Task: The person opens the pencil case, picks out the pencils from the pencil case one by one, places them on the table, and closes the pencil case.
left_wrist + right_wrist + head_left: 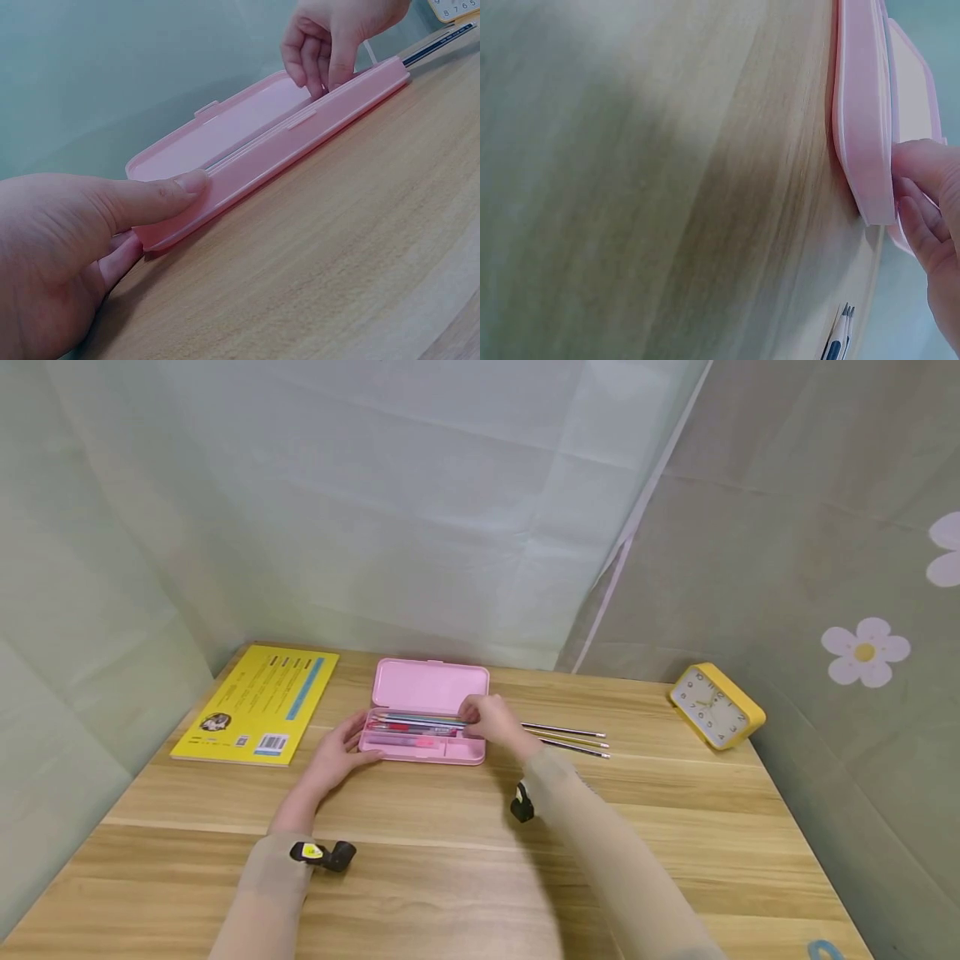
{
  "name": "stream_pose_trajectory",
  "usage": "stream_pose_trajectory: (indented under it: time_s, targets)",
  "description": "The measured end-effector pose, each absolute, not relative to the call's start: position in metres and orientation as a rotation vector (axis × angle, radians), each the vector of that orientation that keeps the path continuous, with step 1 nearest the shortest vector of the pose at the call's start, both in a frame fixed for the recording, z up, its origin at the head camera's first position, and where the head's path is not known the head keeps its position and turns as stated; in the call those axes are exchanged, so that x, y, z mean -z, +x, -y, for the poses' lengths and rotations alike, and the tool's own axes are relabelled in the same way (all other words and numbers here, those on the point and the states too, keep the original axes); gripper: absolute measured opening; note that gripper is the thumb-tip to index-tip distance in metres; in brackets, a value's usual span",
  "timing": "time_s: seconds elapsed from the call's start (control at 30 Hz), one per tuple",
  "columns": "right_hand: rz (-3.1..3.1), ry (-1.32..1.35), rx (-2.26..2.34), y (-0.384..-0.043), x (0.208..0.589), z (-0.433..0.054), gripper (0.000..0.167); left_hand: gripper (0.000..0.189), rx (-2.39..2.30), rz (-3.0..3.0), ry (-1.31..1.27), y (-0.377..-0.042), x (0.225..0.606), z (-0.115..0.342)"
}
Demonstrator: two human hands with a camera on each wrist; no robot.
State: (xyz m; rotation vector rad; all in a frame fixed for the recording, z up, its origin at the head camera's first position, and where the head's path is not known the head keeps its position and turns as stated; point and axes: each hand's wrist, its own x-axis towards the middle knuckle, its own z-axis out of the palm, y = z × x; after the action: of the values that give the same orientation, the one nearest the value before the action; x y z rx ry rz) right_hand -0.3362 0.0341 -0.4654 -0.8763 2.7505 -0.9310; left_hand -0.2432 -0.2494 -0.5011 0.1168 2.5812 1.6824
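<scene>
Forearms [622,868] flank free table [427,843]; lid [431,685] apparently blocks access behind case [468,749].

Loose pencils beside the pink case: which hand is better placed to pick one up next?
Probably the right hand: it is at the end of the pink case nearest the loose pencils; the left hand grips the opposite end.

Pale, creased cloth [420,510] hangs behind a wood-grain surface [420,877]; a darker grey curtain [750,568] printed with pale flowers [865,652] hangs along the right side.
</scene>
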Motion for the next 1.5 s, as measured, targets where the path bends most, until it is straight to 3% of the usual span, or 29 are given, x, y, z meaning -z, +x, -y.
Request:
stream_pose_trajectory:
  time_s: [1.5]
  targets:
    - [-2.807, -0.896, 0.917, -0.331, 0.464, -0.023, 0.012, 0.091, -1.698, -2.571, 0.135, -0.242, 0.499, 0.25]
